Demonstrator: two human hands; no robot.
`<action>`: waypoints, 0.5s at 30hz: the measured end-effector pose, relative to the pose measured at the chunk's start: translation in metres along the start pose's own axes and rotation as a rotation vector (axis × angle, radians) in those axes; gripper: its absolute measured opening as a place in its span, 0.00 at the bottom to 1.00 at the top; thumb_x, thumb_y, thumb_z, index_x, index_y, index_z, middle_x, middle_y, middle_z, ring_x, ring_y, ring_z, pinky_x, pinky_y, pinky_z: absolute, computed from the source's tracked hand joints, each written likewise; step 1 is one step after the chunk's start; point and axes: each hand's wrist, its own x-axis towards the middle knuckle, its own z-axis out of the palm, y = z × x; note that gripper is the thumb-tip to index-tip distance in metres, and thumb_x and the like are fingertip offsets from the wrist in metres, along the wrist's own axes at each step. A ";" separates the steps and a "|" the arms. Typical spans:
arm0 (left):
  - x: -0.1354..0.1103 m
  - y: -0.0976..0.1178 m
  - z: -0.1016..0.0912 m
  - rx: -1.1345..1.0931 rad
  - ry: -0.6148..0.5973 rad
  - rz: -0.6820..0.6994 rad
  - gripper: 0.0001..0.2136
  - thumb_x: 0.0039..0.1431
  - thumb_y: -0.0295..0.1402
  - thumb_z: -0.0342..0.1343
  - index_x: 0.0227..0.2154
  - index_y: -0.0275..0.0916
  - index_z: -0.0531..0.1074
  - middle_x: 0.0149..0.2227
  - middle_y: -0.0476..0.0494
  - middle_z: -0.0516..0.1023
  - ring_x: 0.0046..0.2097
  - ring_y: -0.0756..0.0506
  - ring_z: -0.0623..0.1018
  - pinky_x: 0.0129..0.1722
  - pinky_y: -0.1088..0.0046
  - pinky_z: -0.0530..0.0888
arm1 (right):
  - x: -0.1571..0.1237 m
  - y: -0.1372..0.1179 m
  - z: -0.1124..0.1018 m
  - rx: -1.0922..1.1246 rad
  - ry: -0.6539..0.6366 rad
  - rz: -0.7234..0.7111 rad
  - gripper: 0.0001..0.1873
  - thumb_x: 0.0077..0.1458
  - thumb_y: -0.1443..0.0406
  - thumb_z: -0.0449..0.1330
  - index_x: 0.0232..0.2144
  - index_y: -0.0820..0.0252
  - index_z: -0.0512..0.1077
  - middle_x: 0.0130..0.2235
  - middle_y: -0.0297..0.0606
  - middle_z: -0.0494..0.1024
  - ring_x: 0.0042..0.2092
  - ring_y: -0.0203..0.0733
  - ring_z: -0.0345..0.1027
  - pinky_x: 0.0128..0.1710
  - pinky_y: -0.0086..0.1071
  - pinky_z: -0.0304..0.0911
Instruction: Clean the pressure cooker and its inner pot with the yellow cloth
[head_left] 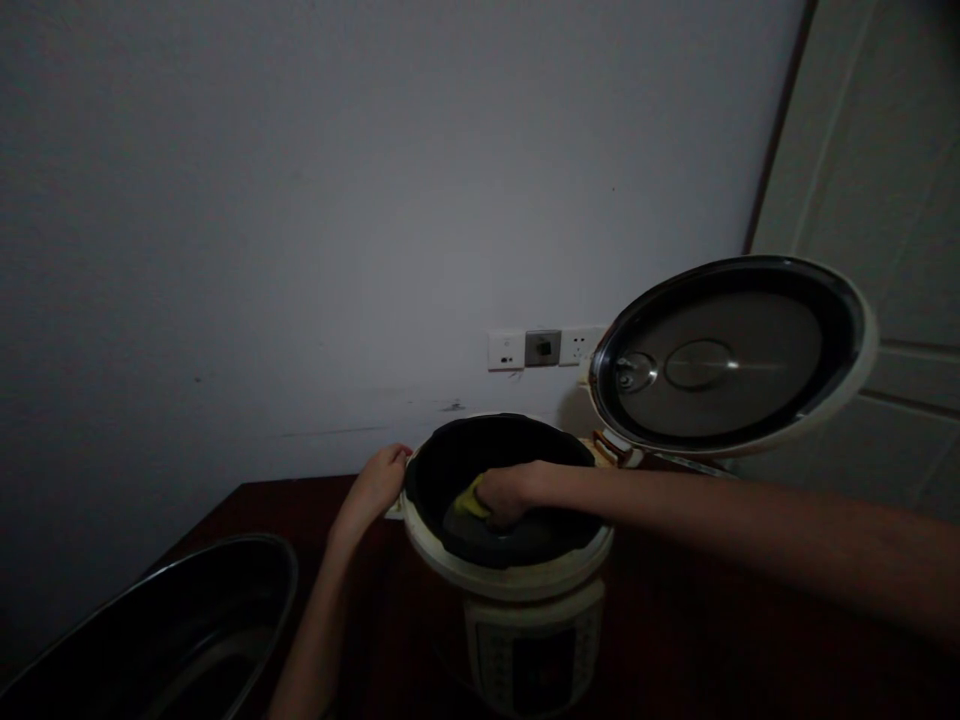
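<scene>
A white electric pressure cooker (510,585) stands upright with its round lid (750,375) swung up to the right on a hinge. Inside its dark inner pot (450,445) is my right hand (514,492), closed on a yellow-green cloth (471,500) near the pot's inner wall. Part of the cloth is hidden by the fingers. My left hand (379,490) grips the cooker's side handle at the left of the rim; the handle is mostly covered by the hand.
A large dark metal basin (281,565) is at the lower left. The cooker stands on a dark red table (247,510) against a pale wall (337,200). Behind it are wall sockets (506,350). A light door (862,200) is at the right. The scene is dim.
</scene>
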 end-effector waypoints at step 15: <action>-0.002 0.001 0.000 -0.035 -0.007 0.025 0.14 0.55 0.31 0.39 0.30 0.37 0.70 0.35 0.39 0.77 0.38 0.43 0.75 0.39 0.69 0.67 | 0.023 0.001 0.000 0.280 -0.096 -0.404 0.25 0.52 0.70 0.58 0.53 0.67 0.65 0.59 0.47 0.63 0.61 0.42 0.53 0.59 0.32 0.49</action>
